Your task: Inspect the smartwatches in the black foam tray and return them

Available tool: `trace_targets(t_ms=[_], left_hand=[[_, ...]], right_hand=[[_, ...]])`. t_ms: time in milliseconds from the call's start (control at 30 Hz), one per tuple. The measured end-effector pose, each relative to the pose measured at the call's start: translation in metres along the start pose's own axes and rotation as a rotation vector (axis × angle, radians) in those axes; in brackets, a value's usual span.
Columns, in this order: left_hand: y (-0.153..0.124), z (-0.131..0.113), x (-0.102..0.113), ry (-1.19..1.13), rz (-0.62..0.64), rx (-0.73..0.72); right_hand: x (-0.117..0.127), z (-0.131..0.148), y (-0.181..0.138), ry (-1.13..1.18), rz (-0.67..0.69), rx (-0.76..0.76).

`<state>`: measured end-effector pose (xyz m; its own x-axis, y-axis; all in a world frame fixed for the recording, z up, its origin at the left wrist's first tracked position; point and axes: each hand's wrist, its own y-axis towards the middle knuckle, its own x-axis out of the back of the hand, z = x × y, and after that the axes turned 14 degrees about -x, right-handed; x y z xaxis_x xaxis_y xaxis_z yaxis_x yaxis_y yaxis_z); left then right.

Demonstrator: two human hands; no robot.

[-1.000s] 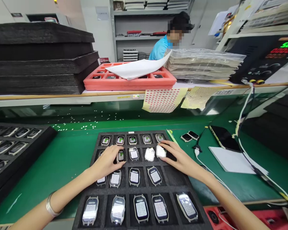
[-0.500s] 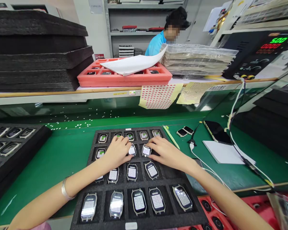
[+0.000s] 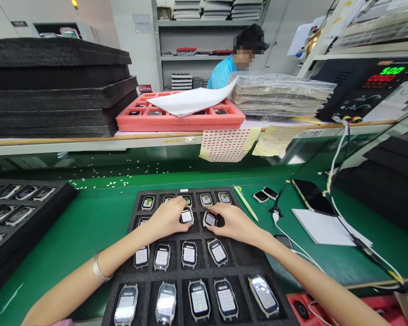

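Observation:
A black foam tray [image 3: 156, 276] holds rows of strapless smartwatches in square pockets, most with lit screens. My left hand [image 3: 168, 216] pinches a smartwatch [image 3: 187, 216] by its edges, in or just above a second-row pocket. Beside it, the thumb and fingers of my right hand [image 3: 236, 224] are closed around another smartwatch [image 3: 210, 219] in the neighbouring pocket. Screens in the back row, such as the one on this smartwatch [image 3: 148, 202], show green patches. Nearer smartwatches [image 3: 199, 299] show white grids. My left hand and forearm partly cover the left pockets.
Another watch tray [image 3: 63, 199] stands at left. Right of my tray lie a green pen [image 3: 246, 203], two small watch bodies [image 3: 265, 194], a phone [image 3: 313, 197], white paper [image 3: 326, 226] and cables [image 3: 301, 253]. A shelf behind holds foam stacks, a red tray [image 3: 180, 123] and a power supply [image 3: 363, 90]. Beyond is a person.
The whole view has shifted, so the scene sits slightly lower. My right thumb and fingers now curve more openly around their smartwatch. My left hand still pinches its own.

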<state>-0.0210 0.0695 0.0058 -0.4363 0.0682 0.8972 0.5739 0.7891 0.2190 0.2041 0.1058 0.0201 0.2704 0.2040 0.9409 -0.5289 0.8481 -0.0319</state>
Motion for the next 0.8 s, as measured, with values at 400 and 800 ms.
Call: trace_targets(t_ms=[400, 800], left_hand=[[-0.004, -0.022, 0.056, -1.589, -0.569, 0.225], [-0.018, -0.040, 0.065, -1.249, -0.675, 0.167]], right_hand=[[0.018, 0.025, 0.006, 1.617, 0.195, -0.148], [0.015, 0.059, 0.003, 1.615, 0.199, -0.119]])
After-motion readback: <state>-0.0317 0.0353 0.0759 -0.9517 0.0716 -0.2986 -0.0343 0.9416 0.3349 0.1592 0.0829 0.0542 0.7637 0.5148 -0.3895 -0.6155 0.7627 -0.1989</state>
